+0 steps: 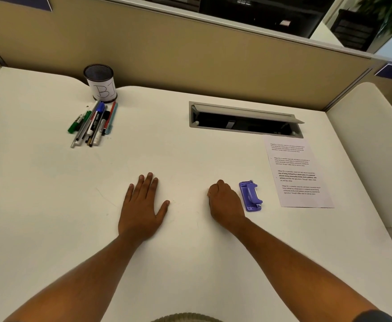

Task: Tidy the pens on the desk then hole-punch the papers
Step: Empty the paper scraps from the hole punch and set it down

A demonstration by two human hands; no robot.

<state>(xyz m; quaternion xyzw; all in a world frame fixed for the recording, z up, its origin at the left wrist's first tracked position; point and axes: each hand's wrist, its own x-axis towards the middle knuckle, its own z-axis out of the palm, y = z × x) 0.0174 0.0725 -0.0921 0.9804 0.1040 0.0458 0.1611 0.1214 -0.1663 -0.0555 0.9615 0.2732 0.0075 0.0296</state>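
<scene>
Left hand (141, 205) flat on the counter (51, 217), fingers spread, holding nothing. Right hand (225, 203) curled loosely, grip closed on nothing visible, just left of the hole punch (250, 196). Papers (299, 173) just right of the punch. Pens (92, 124) heaped far left of the punch, touching the cup (101, 82), none inside. Risk: round pens may roll if grabbed all at once. Sheet count unclear; print unreadable; cable slot (244, 122) interior dark.
</scene>
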